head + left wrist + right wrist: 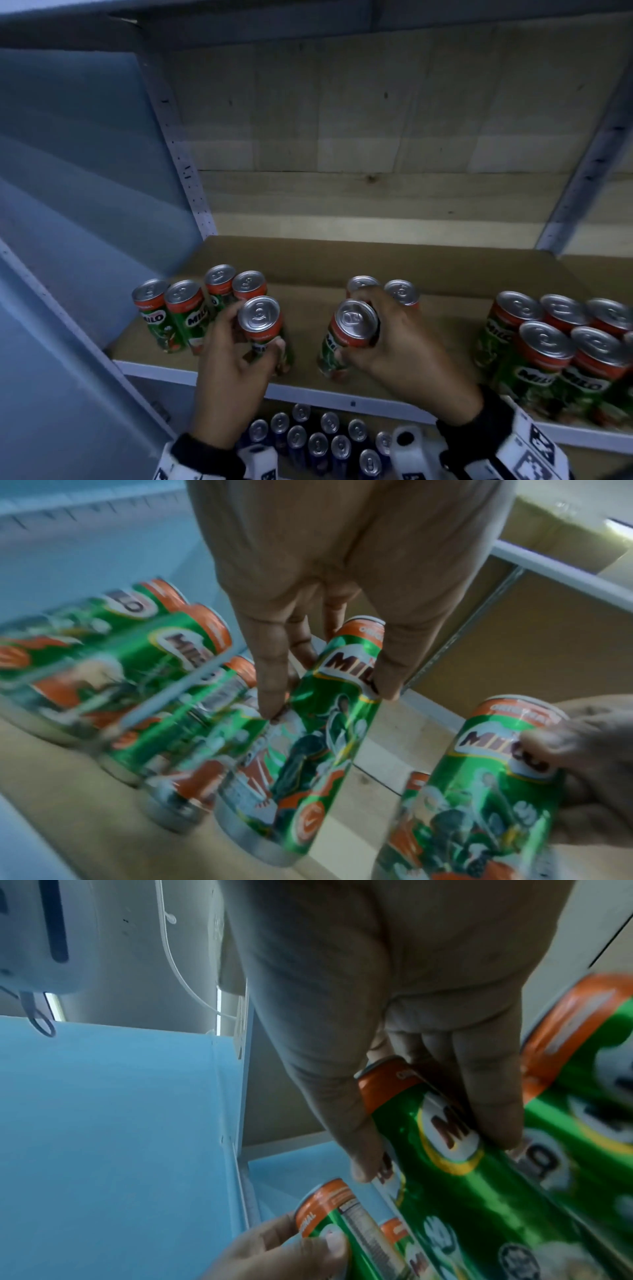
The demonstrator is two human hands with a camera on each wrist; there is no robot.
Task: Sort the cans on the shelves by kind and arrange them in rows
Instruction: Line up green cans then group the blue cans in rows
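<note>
Each hand holds a green and orange Milo can above the front of the cardboard-lined shelf [445, 274]. My left hand [236, 346] grips one can [262, 322] by its side, thumb and fingers wrapped round it [325, 712]. My right hand [376, 342] grips another can [349, 329], seen close up in the right wrist view [445, 1139]. Several Milo cans [185, 308] stand at the shelf's left, just behind the left hand. Two more [400, 293] stand behind the right hand. A larger group [565, 346] fills the right end.
A lower shelf holds several dark blue cans [318, 442] below the white shelf edge [342, 399]. A blue side panel [85, 205] closes the left. Perforated metal uprights [181, 164] frame the shelf. A wooden back wall [376, 137] stands behind.
</note>
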